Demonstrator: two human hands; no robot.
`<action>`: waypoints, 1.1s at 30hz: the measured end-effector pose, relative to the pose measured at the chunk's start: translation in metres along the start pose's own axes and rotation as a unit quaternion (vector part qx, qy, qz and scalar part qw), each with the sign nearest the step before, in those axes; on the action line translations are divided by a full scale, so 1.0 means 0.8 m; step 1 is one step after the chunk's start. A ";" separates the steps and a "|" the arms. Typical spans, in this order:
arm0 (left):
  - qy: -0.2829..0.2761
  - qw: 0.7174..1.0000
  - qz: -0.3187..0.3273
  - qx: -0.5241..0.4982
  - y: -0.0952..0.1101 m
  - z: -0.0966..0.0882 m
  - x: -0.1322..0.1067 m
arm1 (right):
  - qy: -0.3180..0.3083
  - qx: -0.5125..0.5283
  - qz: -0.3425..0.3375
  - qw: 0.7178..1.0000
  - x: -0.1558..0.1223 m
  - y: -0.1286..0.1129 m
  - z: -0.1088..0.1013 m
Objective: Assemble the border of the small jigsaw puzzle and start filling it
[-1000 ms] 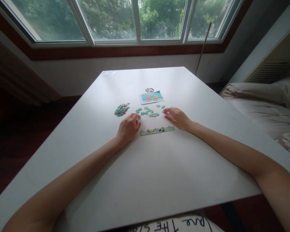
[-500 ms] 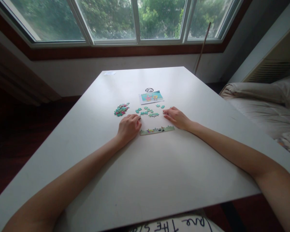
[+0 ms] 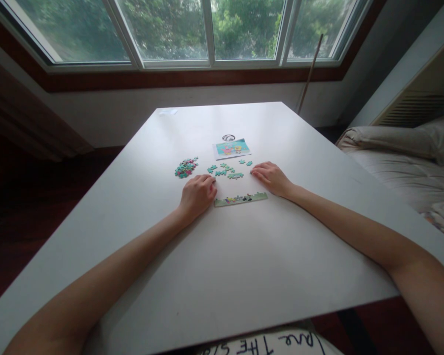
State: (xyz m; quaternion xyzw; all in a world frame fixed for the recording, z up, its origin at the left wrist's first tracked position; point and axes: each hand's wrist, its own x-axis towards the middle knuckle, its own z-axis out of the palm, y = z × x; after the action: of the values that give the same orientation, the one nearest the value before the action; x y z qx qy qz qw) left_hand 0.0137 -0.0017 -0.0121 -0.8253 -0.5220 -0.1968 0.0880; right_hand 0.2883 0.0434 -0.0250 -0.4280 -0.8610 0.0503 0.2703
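My left hand [image 3: 198, 195] rests on the table with its fingers curled together. Its fingertips point down, and whatever they may hold is hidden. Just right of it lies a joined strip of jigsaw puzzle [image 3: 240, 199] with small coloured figures along it. My right hand [image 3: 272, 177] lies low on the table, fingers stretched out toward the loose puzzle pieces, and no piece shows in it. Between and beyond the hands are several loose green puzzle pieces [image 3: 235, 175], some of them joined. A heap of puzzle pieces [image 3: 186, 168] lies beyond my left hand.
A picture card [image 3: 232, 149] with cartoon figures lies behind the pieces, and a dark round mark [image 3: 228, 138] is beyond it. The white table [image 3: 222, 276] stretches toward the window. A padded seat [image 3: 388, 167] stands at the right.
My right hand has shifted slightly away from me, its fingers now flatter and closer together. My left hand and the puzzle pieces stay where they were.
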 end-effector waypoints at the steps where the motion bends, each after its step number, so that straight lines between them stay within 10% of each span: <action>1: 0.001 1.000 0.000 0.000 0.000 0.001 0.000 | -0.001 -0.013 0.001 1.000 0.000 -0.002 -0.001; 33: 0.006 1.000 -0.001 0.009 0.002 0.001 0.001 | 0.035 -0.074 -0.016 0.996 -0.005 -0.008 -0.002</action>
State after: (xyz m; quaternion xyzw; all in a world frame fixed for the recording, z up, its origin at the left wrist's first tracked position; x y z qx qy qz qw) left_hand 0.0157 -0.0016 -0.0126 -0.8226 -0.5242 -0.1975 0.0981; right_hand 0.2863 0.0358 -0.0237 -0.4343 -0.8590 -0.0333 0.2690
